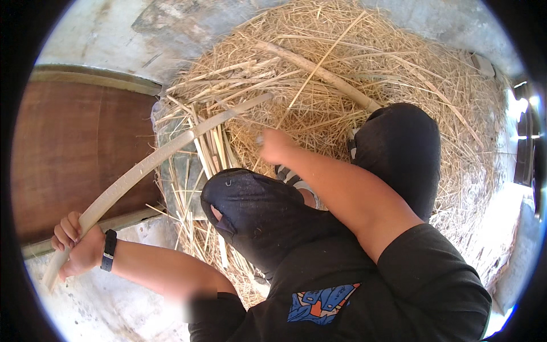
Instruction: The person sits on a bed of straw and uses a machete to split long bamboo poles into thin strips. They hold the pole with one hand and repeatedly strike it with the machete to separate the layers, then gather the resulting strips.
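Straw (319,119) heaps against a pale wall (444,20). Above it slants a long, narrow, cream-coloured strip (152,162), seemingly bowed; the left hand (77,244) wraps its lower end. Near its upper end, the right hand (276,146) is fisted, its contents unclear.

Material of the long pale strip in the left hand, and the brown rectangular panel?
Long, pale, flat bamboo-like strip: probably split bamboo, smooth, low sheen; node-like mark across it.
Brown rectangular wood-look panel: likely plywood or veneer, slight gloss; streaked, grain-like surface, though laminate is possible.
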Motion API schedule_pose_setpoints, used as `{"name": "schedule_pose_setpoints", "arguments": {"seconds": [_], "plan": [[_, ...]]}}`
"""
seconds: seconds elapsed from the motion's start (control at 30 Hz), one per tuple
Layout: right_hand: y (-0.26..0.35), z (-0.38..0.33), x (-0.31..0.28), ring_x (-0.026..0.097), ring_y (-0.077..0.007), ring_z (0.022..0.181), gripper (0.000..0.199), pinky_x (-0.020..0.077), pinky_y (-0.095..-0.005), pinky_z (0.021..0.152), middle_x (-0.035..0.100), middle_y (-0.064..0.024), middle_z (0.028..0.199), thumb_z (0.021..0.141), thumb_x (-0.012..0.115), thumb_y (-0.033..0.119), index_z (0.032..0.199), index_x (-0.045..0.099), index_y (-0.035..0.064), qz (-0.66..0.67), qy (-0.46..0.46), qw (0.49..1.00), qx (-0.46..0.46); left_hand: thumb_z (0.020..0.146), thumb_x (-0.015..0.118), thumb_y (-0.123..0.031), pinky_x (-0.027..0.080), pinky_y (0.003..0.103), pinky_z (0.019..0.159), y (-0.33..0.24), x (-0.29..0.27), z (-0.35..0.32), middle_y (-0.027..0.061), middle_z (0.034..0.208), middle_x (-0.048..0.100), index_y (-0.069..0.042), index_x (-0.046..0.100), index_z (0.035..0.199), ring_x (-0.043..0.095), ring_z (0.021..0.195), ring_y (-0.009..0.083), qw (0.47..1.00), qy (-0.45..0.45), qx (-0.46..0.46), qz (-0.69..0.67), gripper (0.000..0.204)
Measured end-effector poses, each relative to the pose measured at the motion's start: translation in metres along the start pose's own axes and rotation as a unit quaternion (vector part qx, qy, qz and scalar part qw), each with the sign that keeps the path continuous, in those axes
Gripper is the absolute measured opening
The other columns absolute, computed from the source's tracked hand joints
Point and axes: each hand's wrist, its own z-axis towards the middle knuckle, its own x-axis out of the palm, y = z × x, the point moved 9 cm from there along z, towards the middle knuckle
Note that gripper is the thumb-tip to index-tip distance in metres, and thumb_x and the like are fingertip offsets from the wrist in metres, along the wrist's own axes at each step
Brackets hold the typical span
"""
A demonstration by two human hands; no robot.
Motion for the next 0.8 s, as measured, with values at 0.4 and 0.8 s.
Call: {"name": "schedule_pose_setpoints", "arguments": {"seconds": [0.4,0.8], "plan": [[-0.036,0.019,0.017,0.065,-0.02,0.057,0.018,0.0545,-0.0393,0.057,0.065,-0.0108,0.072,0.085,0.07,0.013,0.093,0.063,-0.0009,0.223,0.126,0.965,0.059,0.071,0.052,-0.093,0.018,0.027,0.049,0.012,0.03,-0.003,-0.0085,0.051,0.03,-0.02,0.04,0.064,0.024,0.044,0.0073,0.981,0.136,-0.049,-0.13,0.074],[-0.014,0.035,-0.005,0.07,-0.0384,0.091,0.035,0.0564,-0.0473,0.082,0.071,-0.022,0.095,0.08,0.065,0.008,0.115,0.065,0.0026,0.032,-0.018,0.996,-0.08,0.072,0.067,-0.08,0.016,0.022,0.046,0.021,0.088,-0.017,-0.013,0.048,0.031,-0.023,0.038,0.063,0.024,0.041,0.0023,0.945,0.225,-0.057,-0.23,0.065]]}}
